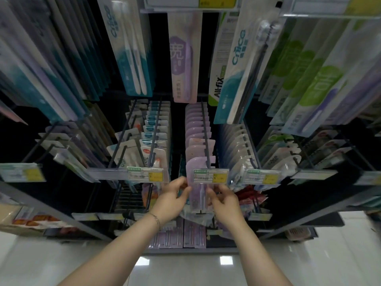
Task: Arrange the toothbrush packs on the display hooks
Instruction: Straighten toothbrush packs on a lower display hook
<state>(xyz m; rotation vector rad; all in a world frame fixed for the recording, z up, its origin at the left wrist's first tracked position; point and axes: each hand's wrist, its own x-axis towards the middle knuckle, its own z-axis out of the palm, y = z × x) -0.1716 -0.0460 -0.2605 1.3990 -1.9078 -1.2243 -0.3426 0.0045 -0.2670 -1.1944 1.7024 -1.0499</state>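
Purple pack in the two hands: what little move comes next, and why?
Probably nudge the purple pack back along the hook toward the row of purple packs. The left hand and right hand pinch its edges right at the hook's front end, just under the price tag, so it seems to hang ahead of the rest.

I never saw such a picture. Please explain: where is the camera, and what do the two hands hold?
There is no machine here. One camera sits on a person's head and looks forward and down; its wide lens bends the view. Rows of toothbrush packs hang on metal hooks in a shop. The left hand and the right hand each pinch an edge of one purple pack, just below the price tag at the middle hook's tip. Below is a shiny white floor.
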